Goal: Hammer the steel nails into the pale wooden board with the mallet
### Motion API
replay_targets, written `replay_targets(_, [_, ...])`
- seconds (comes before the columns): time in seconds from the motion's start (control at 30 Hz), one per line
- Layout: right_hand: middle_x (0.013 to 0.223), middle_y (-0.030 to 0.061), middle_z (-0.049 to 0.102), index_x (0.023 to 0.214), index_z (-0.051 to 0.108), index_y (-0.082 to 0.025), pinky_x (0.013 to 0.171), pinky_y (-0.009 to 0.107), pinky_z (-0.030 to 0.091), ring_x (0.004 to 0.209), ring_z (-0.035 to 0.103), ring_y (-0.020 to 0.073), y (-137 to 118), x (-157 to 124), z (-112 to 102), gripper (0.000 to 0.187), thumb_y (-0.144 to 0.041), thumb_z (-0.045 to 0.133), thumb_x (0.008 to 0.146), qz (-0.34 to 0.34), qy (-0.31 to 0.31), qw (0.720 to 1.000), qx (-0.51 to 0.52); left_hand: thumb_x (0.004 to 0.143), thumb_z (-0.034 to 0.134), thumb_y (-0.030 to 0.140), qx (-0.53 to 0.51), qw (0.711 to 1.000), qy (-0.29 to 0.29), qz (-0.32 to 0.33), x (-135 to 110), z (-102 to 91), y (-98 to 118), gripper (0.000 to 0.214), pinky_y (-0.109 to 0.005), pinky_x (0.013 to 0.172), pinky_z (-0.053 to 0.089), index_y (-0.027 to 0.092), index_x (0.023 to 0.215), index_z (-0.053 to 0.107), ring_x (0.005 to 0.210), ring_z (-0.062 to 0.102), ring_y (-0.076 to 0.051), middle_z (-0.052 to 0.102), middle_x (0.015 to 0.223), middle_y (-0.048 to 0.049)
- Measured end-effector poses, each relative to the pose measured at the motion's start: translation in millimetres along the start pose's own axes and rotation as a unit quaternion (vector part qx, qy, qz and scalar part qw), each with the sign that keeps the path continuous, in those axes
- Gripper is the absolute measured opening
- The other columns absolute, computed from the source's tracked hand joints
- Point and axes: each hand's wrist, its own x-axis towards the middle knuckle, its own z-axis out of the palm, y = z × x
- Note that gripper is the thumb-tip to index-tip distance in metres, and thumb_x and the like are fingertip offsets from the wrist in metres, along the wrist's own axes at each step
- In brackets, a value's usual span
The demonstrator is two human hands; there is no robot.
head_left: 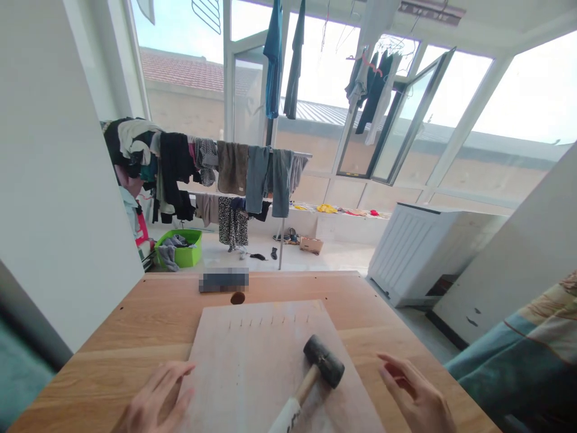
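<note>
A pale wooden board (225, 373) lies flat on the wooden table, with a row of several upright nails (260, 322) near its far edge. On the board's right half rests a rubber mallet (323, 361), its black head pointing away and its white-wrapped handle running toward me. My left hand (157, 397) is at the board's left edge, fingers stretched out and thumb apart, holding nothing. To the right of the board, my right hand (415, 394) hovers by the table with fingers loosely curved and apart, also holding nothing. Neither hand touches the mallet.
The table (112, 355) has a round hole near its far edge, beside a blurred dark object (224, 280). Beyond stand a clothes-laden drying rack (234, 168), a green basket (187, 249) and a white appliance (406, 252). A patterned curtain (518, 337) hangs at the right.
</note>
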Motion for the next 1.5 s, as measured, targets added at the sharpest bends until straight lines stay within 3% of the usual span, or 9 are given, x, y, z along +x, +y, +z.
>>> replay_targets(0.17, [0.093, 0.0084, 0.076, 0.104, 0.073, -0.017, 0.07, 0.029, 0.059, 0.08, 0.073, 0.0198, -50, 95, 73, 0.039, -0.05, 0.059, 0.089, -0.075, -0.147, 0.984, 0.059, 0.086, 0.058, 0.049, -0.064, 0.995, -0.026, -0.069, 77, 11.1, 20, 0.035, -0.025, 0.058, 0.054, 0.021, 0.105, 0.069, 0.058, 0.064, -0.016, 0.069, 0.077, -0.0001])
replay_targets(0.3, [0.081, 0.0016, 0.074, 0.094, 0.073, -0.016, 0.068, 0.029, 0.058, 0.071, 0.07, 0.0152, -60, 117, 112, 0.026, -0.04, 0.069, 0.089, -0.114, -0.24, 0.963, 0.042, 0.083, 0.061, 0.043, -0.103, 0.988, -0.08, -0.086, 104, 28.2, 29, 0.034, -0.026, 0.061, 0.053, 0.021, 0.108, 0.07, 0.061, 0.064, -0.016, 0.075, 0.084, -0.0015])
replay_targets(0.4, [0.075, -0.0031, 0.069, 0.081, 0.068, -0.016, 0.072, 0.033, 0.056, 0.072, 0.067, 0.0143, -63, 119, 116, 0.024, -0.037, 0.066, 0.093, -0.133, -0.257, 0.957, 0.009, 0.083, 0.06, 0.038, -0.14, 0.981, -0.111, -0.074, 109, 40.0, 29, 0.038, -0.027, 0.065, 0.054, 0.021, 0.116, 0.068, 0.067, 0.066, -0.017, 0.078, 0.105, -0.0051])
replay_targets(0.5, [0.077, -0.0003, 0.071, 0.085, 0.071, -0.016, 0.074, 0.032, 0.052, 0.075, 0.066, 0.0162, -69, 118, 111, 0.017, -0.029, 0.063, 0.093, -0.136, -0.244, 0.96, -0.011, 0.086, 0.056, 0.04, -0.161, 0.976, -0.125, -0.079, 113, 46.2, 29, 0.036, -0.029, 0.072, 0.055, 0.021, 0.114, 0.07, 0.072, 0.069, -0.02, 0.08, 0.101, -0.006])
replay_targets(0.73, [0.07, 0.0013, 0.074, 0.079, 0.08, -0.021, 0.066, 0.024, 0.045, 0.067, 0.065, 0.0169, -95, 119, 116, 0.012, -0.019, 0.068, 0.082, -0.165, -0.302, 0.938, -0.04, 0.09, 0.05, 0.046, -0.185, 0.96, -0.181, -0.109, 119, 50.2, 36, 0.047, -0.032, 0.066, 0.058, 0.017, 0.122, 0.069, 0.053, 0.066, -0.017, 0.074, 0.12, -0.0102])
replay_targets(0.87, [0.076, 0.0041, 0.075, 0.079, 0.081, -0.02, 0.069, 0.025, 0.044, 0.072, 0.066, 0.0183, -106, 121, 117, 0.018, -0.021, 0.064, 0.085, -0.173, -0.284, 0.941, -0.061, 0.09, 0.053, 0.039, -0.176, 0.963, -0.194, -0.059, 121, 59.1, 40, 0.036, -0.033, 0.089, 0.055, 0.02, 0.113, 0.074, 0.091, 0.075, -0.025, 0.077, 0.112, -0.0063])
replay_targets(1.07, [0.069, 0.0014, 0.076, 0.073, 0.081, -0.022, 0.06, 0.023, 0.04, 0.064, 0.065, 0.016, -107, 117, 130, 0.015, -0.019, 0.068, 0.081, -0.176, -0.313, 0.93, -0.075, 0.094, 0.046, 0.045, -0.178, 0.963, -0.172, -0.105, 121, 61.9, 53, 0.043, -0.028, 0.051, 0.054, 0.02, 0.117, 0.072, 0.057, 0.071, -0.019, 0.075, 0.118, -0.0071])
replay_targets(1.2, [0.07, 0.0012, 0.076, 0.075, 0.081, -0.023, 0.06, 0.021, 0.04, 0.065, 0.065, 0.0151, -110, 116, 134, 0.015, -0.018, 0.068, 0.081, -0.18, -0.311, 0.93, -0.076, 0.091, 0.05, 0.035, -0.144, 0.972, -0.176, -0.057, 123, 68.4, 60, 0.034, -0.03, 0.082, 0.055, 0.022, 0.11, 0.075, 0.097, 0.074, -0.025, 0.078, 0.11, -0.0061])
replay_targets(1.5, [0.063, 0.0, 0.074, 0.067, 0.078, -0.021, 0.056, 0.02, 0.037, 0.06, 0.063, 0.0139, -110, 113, 138, 0.018, -0.022, 0.067, 0.081, -0.169, -0.32, 0.93, -0.07, 0.093, 0.051, 0.036, -0.163, 0.975, -0.141, -0.058, 124, 75.5, 72, 0.031, -0.029, 0.086, 0.054, 0.024, 0.111, 0.073, 0.101, 0.073, -0.024, 0.077, 0.111, -0.0043])
